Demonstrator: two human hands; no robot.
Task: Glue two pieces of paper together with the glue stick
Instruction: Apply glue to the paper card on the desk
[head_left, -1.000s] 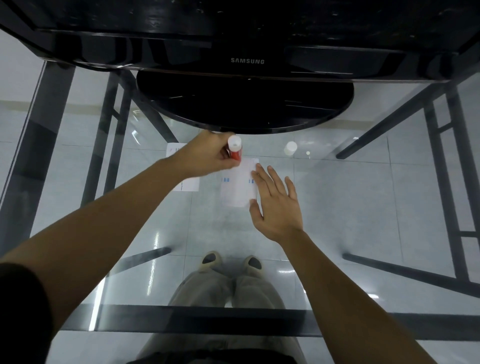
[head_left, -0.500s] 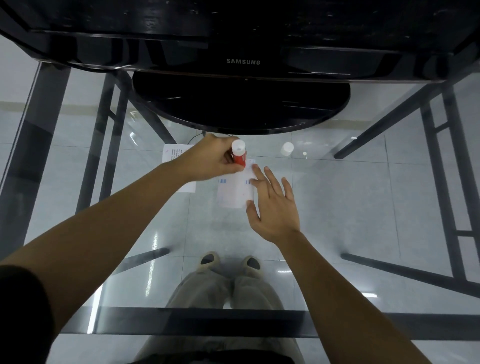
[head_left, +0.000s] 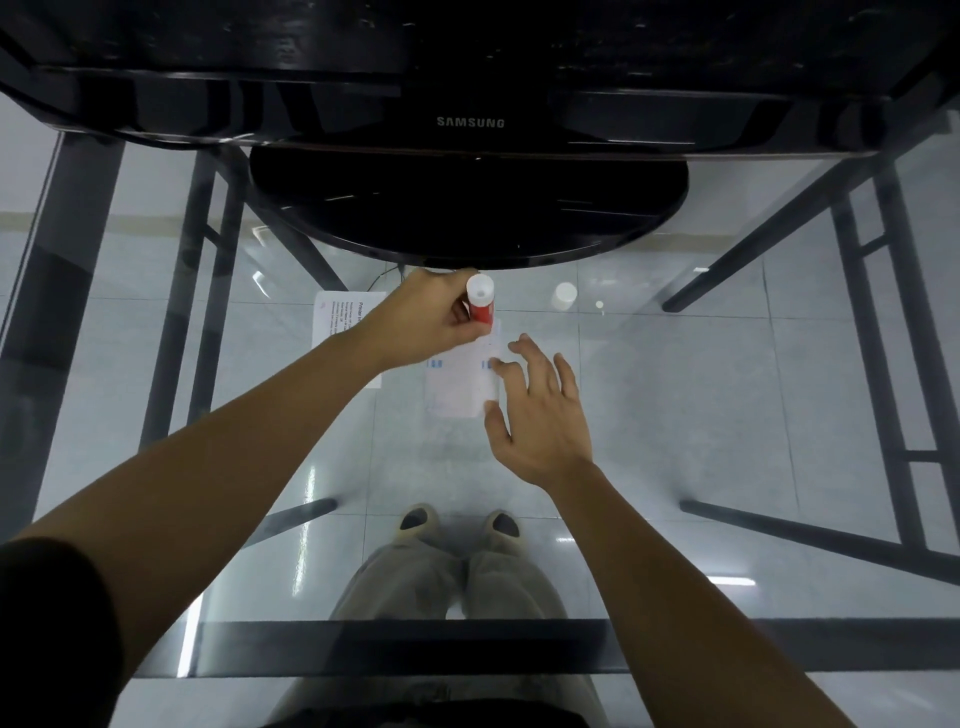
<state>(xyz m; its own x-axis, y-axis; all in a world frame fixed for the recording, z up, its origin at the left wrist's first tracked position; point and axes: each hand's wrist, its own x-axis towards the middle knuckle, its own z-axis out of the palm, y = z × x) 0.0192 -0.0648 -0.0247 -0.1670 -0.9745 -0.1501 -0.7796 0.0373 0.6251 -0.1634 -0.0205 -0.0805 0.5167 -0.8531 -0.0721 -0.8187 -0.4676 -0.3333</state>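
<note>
A small white paper (head_left: 457, 387) with blue marks lies flat on the glass table. My right hand (head_left: 540, 415) rests with spread fingers on the paper's right edge, holding nothing. My left hand (head_left: 423, 325) grips a red glue stick (head_left: 480, 304) with a white end, held upright over the paper's far edge. A second white paper (head_left: 337, 317) with printed text lies to the left, partly hidden under my left wrist. The glue stick's white cap (head_left: 564, 295) stands apart on the glass to the right.
A black Samsung monitor (head_left: 470, 122) with a round base (head_left: 467, 213) stands just beyond the papers. The glass tabletop (head_left: 727, 405) shows the dark metal frame, floor tiles and my feet below. The table's front edge runs along a dark bar (head_left: 415, 647).
My left hand has shifted the glue stick slightly along the paper's far edge. My right hand has kept its place on the paper's right side.
</note>
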